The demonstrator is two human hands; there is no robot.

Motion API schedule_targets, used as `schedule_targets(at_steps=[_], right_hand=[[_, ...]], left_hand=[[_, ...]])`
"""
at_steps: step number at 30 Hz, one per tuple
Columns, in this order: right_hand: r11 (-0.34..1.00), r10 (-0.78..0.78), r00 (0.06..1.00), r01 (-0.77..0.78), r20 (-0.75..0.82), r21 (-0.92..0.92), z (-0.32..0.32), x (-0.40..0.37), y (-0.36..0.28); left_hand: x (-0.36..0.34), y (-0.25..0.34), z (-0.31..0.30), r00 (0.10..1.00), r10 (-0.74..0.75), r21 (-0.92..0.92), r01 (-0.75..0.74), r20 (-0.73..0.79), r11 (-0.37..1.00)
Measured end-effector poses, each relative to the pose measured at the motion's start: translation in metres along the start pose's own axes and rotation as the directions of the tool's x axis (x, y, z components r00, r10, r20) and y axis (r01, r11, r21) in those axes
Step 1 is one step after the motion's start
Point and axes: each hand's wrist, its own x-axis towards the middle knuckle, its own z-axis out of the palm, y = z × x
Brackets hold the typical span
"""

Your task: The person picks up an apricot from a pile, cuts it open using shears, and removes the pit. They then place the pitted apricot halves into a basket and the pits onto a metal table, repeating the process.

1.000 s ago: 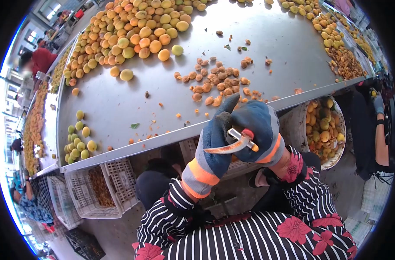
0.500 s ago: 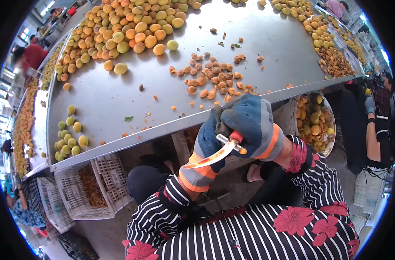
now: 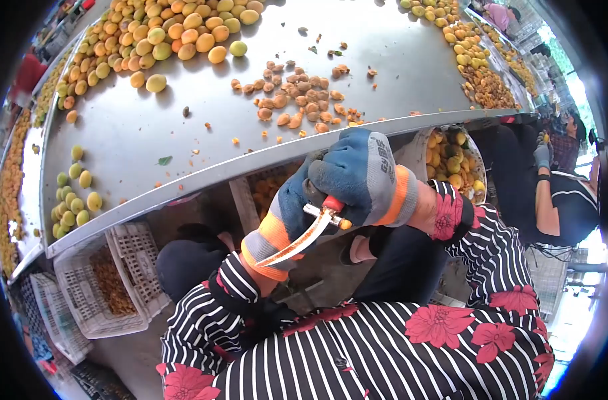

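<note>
Both of my hands wear blue-grey gloves with orange cuffs and meet just below the near edge of the metal table (image 3: 204,163). My right hand (image 3: 357,173) is closed around the red handle of a curved knife (image 3: 294,245). Its wet, orange-smeared blade points down and left across my left wrist. A short metal tube (image 3: 325,217) with an orange bit at its end crosses the knife near the handle. My left hand (image 3: 287,207) is closed against the right one; whatever its fingers hold is hidden. Brown apricot stones (image 3: 304,97) lie scattered on the table beyond my hands.
Whole apricots (image 3: 164,33) are heaped at the far left, with a smaller greenish group (image 3: 74,200) near the left corner. A white bucket (image 3: 478,150) of apricots stands right of my hands. White crates (image 3: 94,293) sit lower left. A co-worker (image 3: 550,193) sits at right.
The view has shifted, so the table and hands appear farther left and slightly higher. Both hands stay together with the knife, whose blade now slants more steeply down.
</note>
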Motion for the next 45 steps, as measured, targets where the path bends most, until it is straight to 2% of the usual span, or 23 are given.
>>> schedule_targets(at_steps=[6, 10, 11, 13, 14, 16, 18, 20, 21, 22, 23, 24, 25, 26, 30, 31, 32, 34, 35, 39, 42, 44, 45], right_hand=[[0.993, -0.107, 0.994, 0.106, 0.014, 0.052, 0.002, 0.006, -0.003], [0.995, -0.092, 0.939, 0.095, 0.331, 0.009, -0.015, 0.011, -0.013], [0.998, -0.048, 0.970, 0.035, 0.240, 0.057, -0.016, 0.006, -0.012], [0.988, 0.043, 0.998, -0.047, 0.035, 0.147, -0.014, -0.004, -0.003], [0.978, 0.092, 0.994, -0.077, -0.067, 0.196, -0.013, -0.009, 0.002], [0.938, 0.335, 0.854, -0.264, -0.397, 0.223, 0.005, -0.024, -0.001], [0.641, 0.688, 0.672, -0.388, -0.272, 0.663, 0.015, -0.035, -0.010], [0.067, 0.879, 0.477, -0.153, 0.014, 0.986, 0.034, -0.052, -0.001], [0.308, 0.816, 0.572, -0.311, -0.082, 0.899, 0.030, -0.050, -0.005], [0.532, 0.728, 0.671, -0.423, -0.140, 0.733, 0.028, -0.049, -0.007], [0.606, 0.698, 0.695, -0.445, -0.173, 0.659, 0.031, -0.050, -0.002], [0.604, 0.724, 0.669, -0.500, -0.165, 0.620, 0.028, -0.048, -0.004], [0.598, 0.748, 0.644, -0.552, -0.159, 0.580, 0.022, -0.042, -0.007], [0.591, 0.770, 0.619, -0.601, -0.154, 0.538, 0.020, -0.038, -0.008], [0.558, 0.785, 0.556, -0.441, -0.274, 0.703, 0.047, -0.017, -0.022], [0.438, 0.833, 0.533, -0.470, -0.150, 0.766, 0.053, -0.016, -0.025], [0.491, 0.801, 0.573, -0.465, -0.172, 0.737, 0.055, -0.015, -0.025], [0.495, 0.822, 0.526, -0.473, -0.217, 0.729, 0.063, -0.016, -0.017], [0.507, 0.814, 0.537, -0.469, -0.222, 0.724, 0.063, -0.015, -0.015], [0.553, 0.780, 0.580, -0.461, -0.236, 0.694, 0.060, -0.015, -0.013], [0.689, 0.683, 0.649, -0.422, -0.335, 0.589, 0.063, -0.014, -0.017], [0.781, 0.588, 0.712, -0.375, -0.384, 0.499, 0.064, -0.014, -0.018], [0.817, 0.537, 0.749, -0.346, -0.388, 0.461, 0.062, -0.015, -0.017]], left_hand=[[-0.003, -0.020, -0.016, 0.965, 0.198, 0.232, -0.236, 0.175, 0.944], [0.000, -0.010, -0.019, 0.879, 0.356, 0.320, -0.453, 0.318, 0.832], [0.002, -0.001, -0.017, 0.848, 0.385, 0.334, -0.505, 0.365, 0.796], [-0.014, 0.037, 0.002, 0.992, 0.023, 0.122, -0.038, 0.122, 0.992], [-0.012, 0.030, -0.004, 0.995, -0.091, 0.253, 0.097, -0.036, 0.963], [-0.011, 0.017, -0.019, 0.999, -0.007, 0.413, 0.028, -0.054, 0.910], [-0.013, 0.024, -0.030, 0.998, 0.066, 0.557, -0.044, -0.020, 0.830], [-0.007, 0.049, -0.023, 0.986, 0.145, 0.645, -0.163, 0.082, 0.747], [-0.002, 0.047, -0.028, 0.920, 0.325, 0.819, -0.353, 0.218, 0.453], [-0.003, 0.046, -0.026, 0.973, 0.223, 0.667, -0.203, 0.056, 0.717], [-0.005, 0.048, -0.020, 0.995, 0.069, 0.437, -0.031, -0.071, 0.899], [-0.006, 0.050, -0.020, 0.991, -0.089, 0.129, 0.102, -0.101, 0.986], [-0.006, 0.052, -0.020, 0.961, -0.245, -0.197, 0.217, -0.128, 0.956], [-0.006, 0.051, -0.020, 0.958, -0.231, -0.128, 0.212, -0.167, 0.969], [0.000, 0.043, 0.001, 0.955, -0.086, 0.122, 0.125, -0.285, 0.985], [0.001, 0.035, 0.001, 0.959, -0.033, 0.188, 0.089, -0.283, 0.978], [0.001, 0.030, 0.003, 0.960, 0.019, 0.252, 0.055, -0.279, 0.966], [0.002, 0.037, 0.007, 0.941, -0.093, 0.178, 0.158, -0.326, 0.971], [0.003, 0.046, 0.002, 0.935, -0.163, 0.151, 0.219, -0.315, 0.964], [0.010, 0.026, -0.012, 0.967, 0.009, 0.354, 0.085, -0.256, 0.931], [0.007, 0.003, -0.008, 0.927, 0.361, 0.688, -0.198, -0.100, 0.698], [0.005, 0.005, -0.019, 0.929, 0.366, 0.808, -0.255, 0.052, 0.531], [0.003, 0.007, -0.016, 0.952, 0.305, 0.704, -0.226, 0.014, 0.673]])
